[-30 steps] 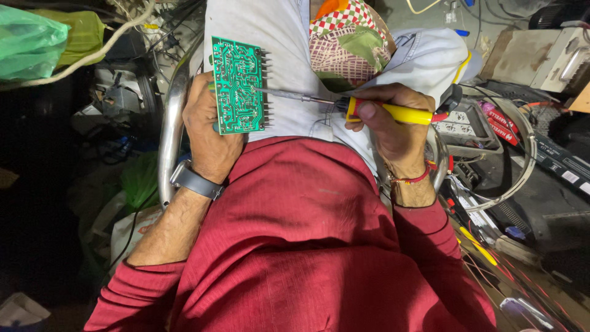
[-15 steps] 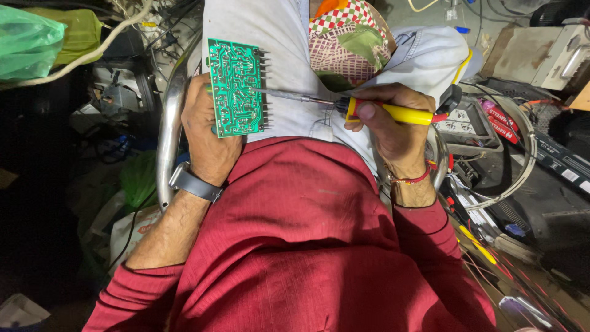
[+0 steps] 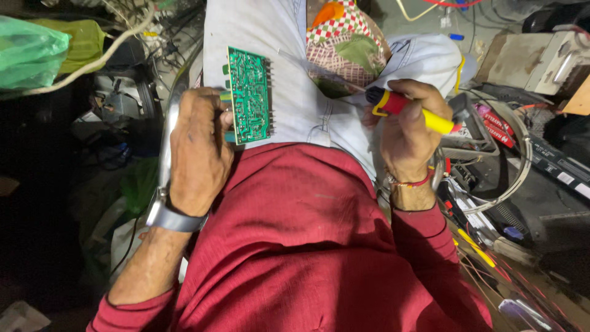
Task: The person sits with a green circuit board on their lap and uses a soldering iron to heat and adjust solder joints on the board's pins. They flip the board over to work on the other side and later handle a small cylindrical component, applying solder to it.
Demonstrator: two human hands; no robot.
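Head view. We are looking down over our own lap, with a red shirt (image 3: 295, 246) filling the lower half of the frame and pale trousers (image 3: 264, 55) running up toward twelve o'clock.

Our left hand (image 3: 196, 154) is sitting at about ten o'clock from the frame centre, its fingers closing on the left edge of a green circuit board (image 3: 249, 95). The board is standing upright above the trousers with its tracked solder side facing us and its long edge running toward twelve o'clock. A row of component leads is projecting from its right edge. A metal-cased wristwatch (image 3: 169, 216) is sitting on the left wrist, at six o'clock from the hand.

Our right hand (image 3: 409, 126) is sitting at two o'clock from centre, its fingers wrapping firmly around the yellow and red handle of a soldering iron (image 3: 402, 107). The iron's thin shaft is pointing toward ten o'clock, and its tip is standing clear of the board, over the trousers. A red thread band (image 3: 409, 181) is circling the right wrist.

A patterned cloth (image 3: 344, 43) is lying between the knees, at twelve o'clock from the iron. A green plastic bag (image 3: 31, 52) is lying at the far ten o'clock corner. Cables and tools are cluttering the floor at three o'clock.
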